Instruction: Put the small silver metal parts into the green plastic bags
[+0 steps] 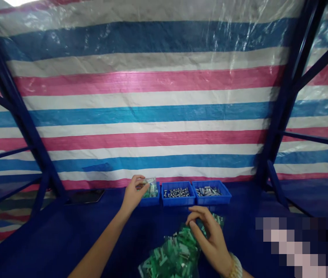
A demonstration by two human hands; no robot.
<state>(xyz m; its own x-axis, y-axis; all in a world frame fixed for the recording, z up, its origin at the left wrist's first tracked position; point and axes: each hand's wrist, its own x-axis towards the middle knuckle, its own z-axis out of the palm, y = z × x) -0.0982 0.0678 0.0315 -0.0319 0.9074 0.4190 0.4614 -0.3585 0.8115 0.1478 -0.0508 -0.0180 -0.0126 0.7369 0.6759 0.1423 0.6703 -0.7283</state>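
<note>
My left hand [135, 195] reaches to the leftmost blue bin [149, 201], thumb and fingers closed on the edge of a small clear plastic bag [151, 186]. The bag is over that bin and hides most of what lies inside, though some green shows. My right hand [210, 239], with a pale bracelet on its wrist, hovers at the right side of a heap of small clear bags with green and whitish pieces [175, 251]. Its fingers are curved and apart from the thumb, and I see nothing held between them.
A middle blue bin [178, 200] holds small metal parts, and the right blue bin [212, 200] holds longer metallic pieces. A dark flat phone-like object [87, 196] lies at the back left. Blue frame posts [278, 112] stand before a striped plastic sheet [152, 139]. The lower right corner is pixelated.
</note>
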